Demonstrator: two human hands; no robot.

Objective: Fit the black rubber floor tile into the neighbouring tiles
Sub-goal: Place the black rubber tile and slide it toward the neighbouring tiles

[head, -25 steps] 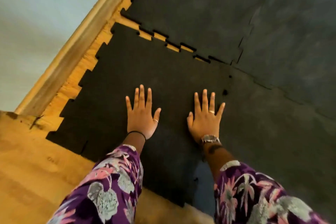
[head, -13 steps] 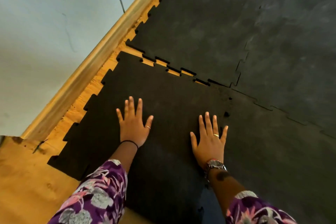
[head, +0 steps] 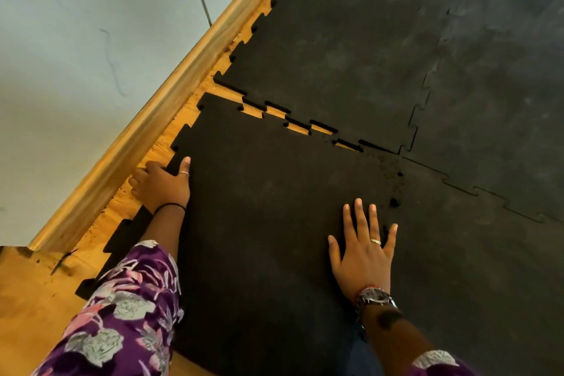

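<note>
The loose black rubber floor tile (head: 259,207) lies on the wooden floor, its toothed far edge a little apart from the tile beyond it (head: 335,55), with wood showing in the gaps. On the right it sits against another laid tile (head: 473,253). My left hand (head: 160,185) grips the tile's left toothed edge, thumb on top and fingers curled under it. My right hand (head: 363,250) lies flat and spread on the tile near its right seam.
A wooden skirting board (head: 146,128) and a pale wall (head: 76,55) run along the left, with a narrow strip of bare wood floor (head: 30,299) beside the tile. More joined tiles (head: 503,70) cover the floor to the right.
My left hand has left the tile's top and moved left to take hold of its toothed edge. The right hand stays flat on the tile. The view has shifted closer.
</note>
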